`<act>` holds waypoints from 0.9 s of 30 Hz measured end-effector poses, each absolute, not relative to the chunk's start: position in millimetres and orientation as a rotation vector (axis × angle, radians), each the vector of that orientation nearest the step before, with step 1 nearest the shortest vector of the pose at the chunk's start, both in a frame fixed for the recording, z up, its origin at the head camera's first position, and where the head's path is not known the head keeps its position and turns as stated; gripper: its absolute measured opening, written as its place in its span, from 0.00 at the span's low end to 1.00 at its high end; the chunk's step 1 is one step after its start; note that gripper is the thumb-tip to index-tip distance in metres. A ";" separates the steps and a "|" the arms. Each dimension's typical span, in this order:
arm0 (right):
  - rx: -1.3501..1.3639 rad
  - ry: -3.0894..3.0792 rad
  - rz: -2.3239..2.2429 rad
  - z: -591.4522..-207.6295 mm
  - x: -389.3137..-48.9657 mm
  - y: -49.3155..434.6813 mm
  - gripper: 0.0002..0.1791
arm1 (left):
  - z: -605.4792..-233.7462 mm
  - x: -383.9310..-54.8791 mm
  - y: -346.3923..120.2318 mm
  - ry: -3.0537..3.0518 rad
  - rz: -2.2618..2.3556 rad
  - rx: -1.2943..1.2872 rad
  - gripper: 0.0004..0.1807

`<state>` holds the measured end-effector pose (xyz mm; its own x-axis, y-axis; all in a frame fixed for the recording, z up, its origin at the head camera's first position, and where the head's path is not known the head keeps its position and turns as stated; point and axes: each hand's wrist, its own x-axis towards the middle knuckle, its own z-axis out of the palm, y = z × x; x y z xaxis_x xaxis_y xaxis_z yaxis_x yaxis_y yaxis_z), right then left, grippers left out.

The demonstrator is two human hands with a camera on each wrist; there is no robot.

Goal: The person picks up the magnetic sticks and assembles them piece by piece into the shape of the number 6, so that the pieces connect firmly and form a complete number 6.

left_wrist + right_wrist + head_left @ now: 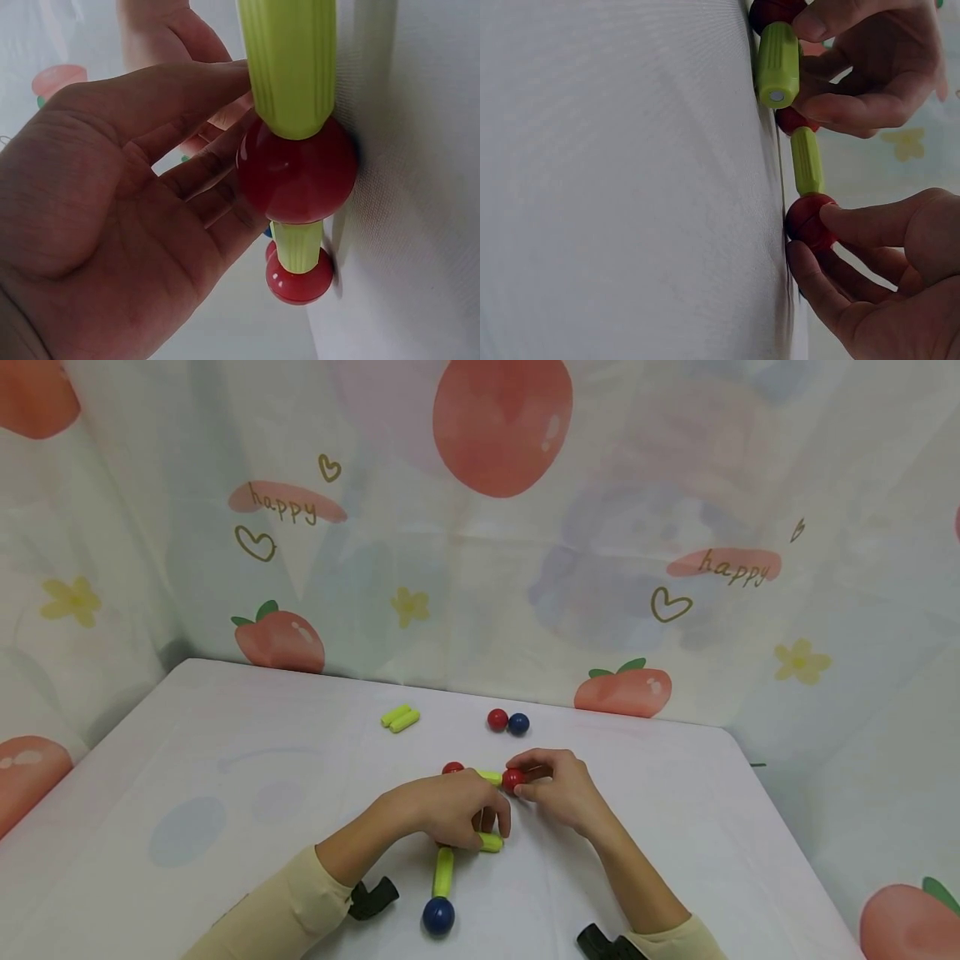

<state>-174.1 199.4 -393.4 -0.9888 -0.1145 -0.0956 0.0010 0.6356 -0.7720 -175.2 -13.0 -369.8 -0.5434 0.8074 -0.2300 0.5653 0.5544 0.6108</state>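
Observation:
My right hand [558, 789] pinches a red ball [513, 780] between thumb and fingers. A yellow-green rod [491, 777] runs from that ball toward another red ball [453, 767], half covered by my left hand [461, 802]. In the left wrist view a nearer red ball [296, 176] joins two rods in line. My left thumb and fingers close around a short rod [778, 71] that sticks out sideways from this ball, its metal-tipped end free. Toward my body, one more rod [443, 872] ends in a blue ball [438, 917].
Two loose yellow-green rods [401, 718] lie side by side at the back of the white table [300, 752]. A red ball [497, 720] and a blue ball [518, 724] rest together near the back edge. A patterned cloth [480, 568] hangs behind.

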 end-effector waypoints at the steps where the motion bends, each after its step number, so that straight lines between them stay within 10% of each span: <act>1: -0.094 2.716 -1.282 -393.4 -174.0 199.5 0.15 | -369.7 -175.1 -13.3 2.297 0.660 1.100 0.11; 27: -0.050 2.716 -1.269 -395.3 -174.8 197.6 0.15 | -376.2 -220.4 -51.2 2.521 1.071 0.905 0.09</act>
<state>-174.8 197.6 -395.3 -0.9892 -0.0903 -0.1153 0.0305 0.6430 -0.7653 -220.4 -51.2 -376.2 -0.7735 0.6338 0.0074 0.4453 0.5351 0.7179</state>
